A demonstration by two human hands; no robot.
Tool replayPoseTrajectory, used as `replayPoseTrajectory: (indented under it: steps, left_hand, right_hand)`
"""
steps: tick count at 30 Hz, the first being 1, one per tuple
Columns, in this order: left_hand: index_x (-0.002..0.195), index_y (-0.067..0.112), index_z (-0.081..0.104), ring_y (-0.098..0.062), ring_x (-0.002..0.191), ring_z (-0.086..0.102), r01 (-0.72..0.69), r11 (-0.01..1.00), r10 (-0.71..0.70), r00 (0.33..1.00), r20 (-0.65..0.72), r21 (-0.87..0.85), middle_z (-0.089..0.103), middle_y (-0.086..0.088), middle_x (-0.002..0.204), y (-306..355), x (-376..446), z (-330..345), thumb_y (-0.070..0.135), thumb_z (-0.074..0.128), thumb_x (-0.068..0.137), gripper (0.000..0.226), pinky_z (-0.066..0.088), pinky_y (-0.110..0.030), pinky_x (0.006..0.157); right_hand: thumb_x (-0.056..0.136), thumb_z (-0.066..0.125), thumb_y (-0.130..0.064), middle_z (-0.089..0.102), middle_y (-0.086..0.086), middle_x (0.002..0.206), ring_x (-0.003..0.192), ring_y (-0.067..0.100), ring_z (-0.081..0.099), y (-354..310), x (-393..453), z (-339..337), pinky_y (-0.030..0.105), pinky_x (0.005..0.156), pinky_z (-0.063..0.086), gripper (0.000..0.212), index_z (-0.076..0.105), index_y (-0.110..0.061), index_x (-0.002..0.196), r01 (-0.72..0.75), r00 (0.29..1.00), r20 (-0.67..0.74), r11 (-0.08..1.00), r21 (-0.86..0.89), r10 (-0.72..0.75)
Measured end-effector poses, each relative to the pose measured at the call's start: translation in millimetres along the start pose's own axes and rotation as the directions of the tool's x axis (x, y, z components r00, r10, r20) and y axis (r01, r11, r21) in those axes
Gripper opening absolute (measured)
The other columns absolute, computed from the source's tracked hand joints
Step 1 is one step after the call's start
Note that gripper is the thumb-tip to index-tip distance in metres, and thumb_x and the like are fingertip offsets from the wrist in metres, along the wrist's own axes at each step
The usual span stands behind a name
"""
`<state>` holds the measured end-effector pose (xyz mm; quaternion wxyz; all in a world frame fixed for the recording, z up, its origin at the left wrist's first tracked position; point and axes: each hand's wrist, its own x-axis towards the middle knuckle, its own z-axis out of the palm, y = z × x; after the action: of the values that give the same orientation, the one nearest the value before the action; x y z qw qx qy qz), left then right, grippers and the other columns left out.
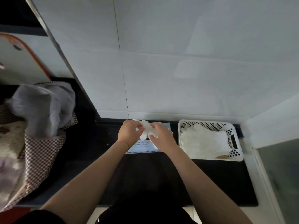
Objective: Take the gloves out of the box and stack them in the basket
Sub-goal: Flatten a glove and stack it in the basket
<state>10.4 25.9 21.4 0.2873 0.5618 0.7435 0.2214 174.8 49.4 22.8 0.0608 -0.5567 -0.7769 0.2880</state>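
Your left hand [130,132] and right hand [159,132] both pinch a crumpled glove [146,128] above the box [142,147] at frame centre, likely flattening it for the basket [210,156] at right.

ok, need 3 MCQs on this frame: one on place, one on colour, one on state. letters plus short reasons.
1. Where does the basket sit relative to the glove box?
A. On the person's right of it
B. On the person's left of it
C. On top of it

2. What colour is the basket?
A. Black
B. White
C. Orange

3. What are the hands doing?
A. Both hang idle
B. Only one touches something
C. Both hold a white glove over the box

Key: 1 A, it stands beside the box on the right. 2 B, its perforated walls are white. 3 C, left hand and right hand both grip the glove.
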Motion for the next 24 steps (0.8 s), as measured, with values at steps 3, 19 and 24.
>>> replayPoseTrajectory:
  steps: [3, 19, 24]
  left_hand:
    - [0.099, 0.018, 0.074, -0.015, 0.104, 0.053, -0.119, 0.992, 0.118, 0.993, -0.019, -0.030, 0.066, 0.006, 0.099, 13.1, 2.6, -9.4, 0.029, 0.064, 0.093, 0.016, 0.035, -0.020, 0.084]
    - [0.083, 0.014, 0.071, -0.009, 0.078, 0.062, 0.069, 0.869, 0.013, 0.987, 0.161, -0.489, 0.071, 0.002, 0.084, 39.0, 11.2, -49.5, 0.029, 0.071, 0.089, 0.016, 0.049, -0.024, 0.075]
    - [0.091, 0.016, 0.065, -0.010, 0.077, 0.063, 0.114, 0.781, 0.092, 0.952, 0.294, -0.614, 0.068, 0.010, 0.079, 45.5, 6.8, -55.8, 0.046, 0.069, 0.087, 0.031, 0.052, -0.031, 0.085]
  right_hand:
    - [0.092, 0.064, -0.029, 0.064, -0.006, 0.120, 0.110, 0.015, 0.057, -6.5, 0.1, -5.7, 0.031, 0.093, 0.043, 0.036, 0.059, -0.019, 0.126, -0.023, 0.993, -0.114, 0.990, 0.140, 0.039]
    - [0.102, 0.046, -0.035, 0.066, 0.004, 0.095, 0.091, 0.018, 0.061, -20.4, -11.9, -81.4, 0.030, 0.078, 0.045, 0.029, 0.067, -0.015, 0.096, -0.175, 0.952, -0.053, 0.675, 0.717, 0.302]
    - [0.094, 0.051, -0.052, 0.072, 0.002, 0.108, 0.104, 0.020, 0.067, -18.6, -13.7, -83.8, 0.046, 0.099, 0.050, 0.035, 0.070, -0.024, 0.104, -0.245, 0.938, 0.056, 0.544, 0.803, 0.341]
